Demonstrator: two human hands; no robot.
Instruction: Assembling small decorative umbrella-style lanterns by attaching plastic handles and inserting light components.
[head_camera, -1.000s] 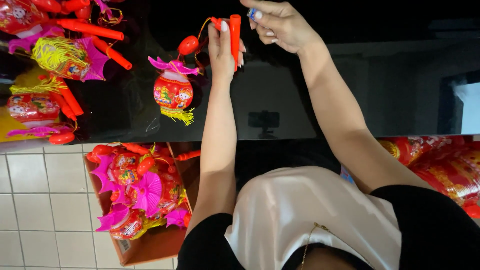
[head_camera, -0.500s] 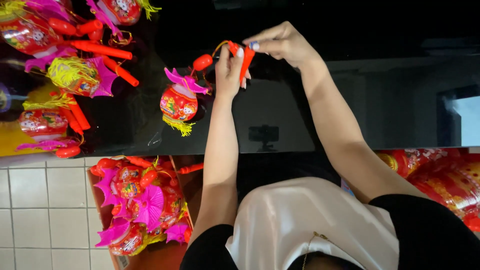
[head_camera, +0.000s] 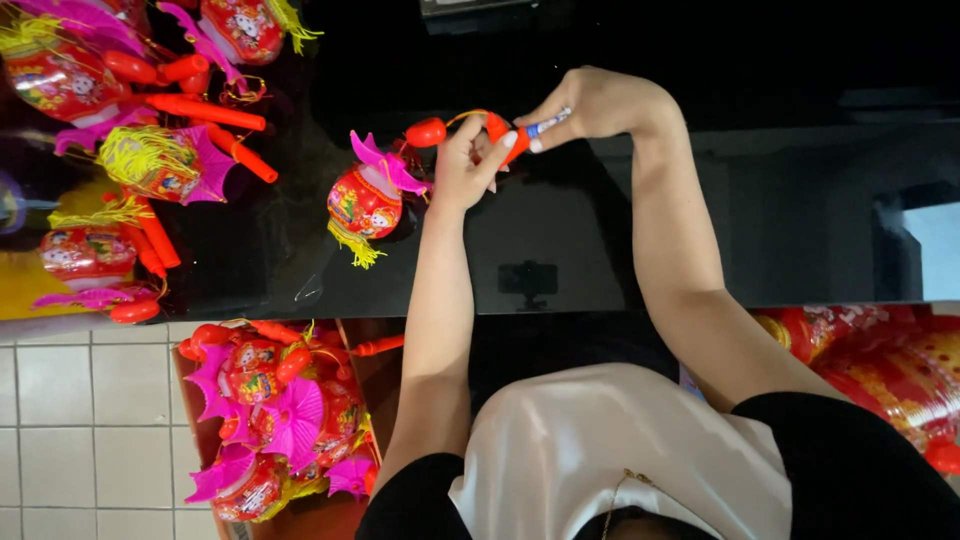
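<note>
A small red toy lantern (head_camera: 363, 203) with pink fins and a yellow tassel lies on the glossy black table (head_camera: 700, 230). A cord links it to a red plastic handle (head_camera: 503, 137). My left hand (head_camera: 462, 165) grips that handle just above the table. My right hand (head_camera: 598, 104) pinches a small blue-and-white cylinder (head_camera: 547, 124), which looks like a battery. Its tip touches the end of the handle, and the two hands meet there.
Several more red lanterns with red handles (head_camera: 150, 150) crowd the table's left end. A cardboard box (head_camera: 330, 500) full of lanterns stands on the tiled floor (head_camera: 80, 420). Red packaged goods (head_camera: 880, 360) lie at the right.
My right hand has come down to the handle with the small cylinder. Both hands and the lantern now sit lower in view.
</note>
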